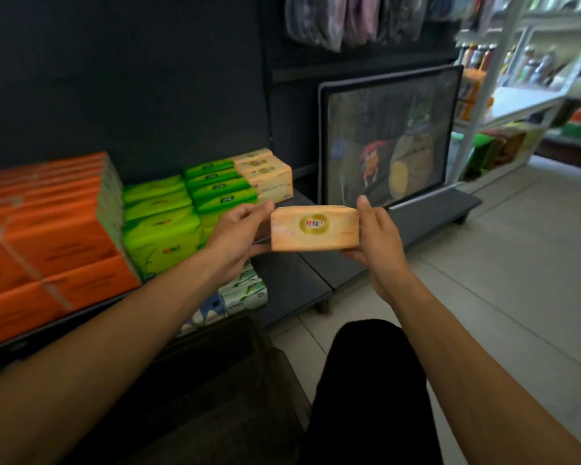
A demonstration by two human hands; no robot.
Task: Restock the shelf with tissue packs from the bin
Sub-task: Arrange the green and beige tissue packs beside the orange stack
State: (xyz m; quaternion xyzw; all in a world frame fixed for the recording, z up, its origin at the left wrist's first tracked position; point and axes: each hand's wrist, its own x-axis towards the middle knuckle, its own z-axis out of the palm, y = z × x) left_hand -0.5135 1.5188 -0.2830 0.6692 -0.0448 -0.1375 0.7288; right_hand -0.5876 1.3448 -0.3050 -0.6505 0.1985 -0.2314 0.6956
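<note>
Head view: pack [315, 227] up between both hands. Left hand [239, 234] pinches its left end, right hand [379, 241] grips the right end. Judged light, soft and squashy, with slick film wrap; end holds suit it, squeeze lightly. Shelf [289, 280] just beyond and below the hands. Tan stack [265, 172] sits past the left fingertips, green packs [182, 209] further left. Bin [215, 380] under the forearms, too dark to tell contents.

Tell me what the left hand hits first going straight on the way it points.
Beyond the tan tissue pack it grips, the left hand points up-right at the framed cartoon panel; probably that first, though depth is unclear.
</note>
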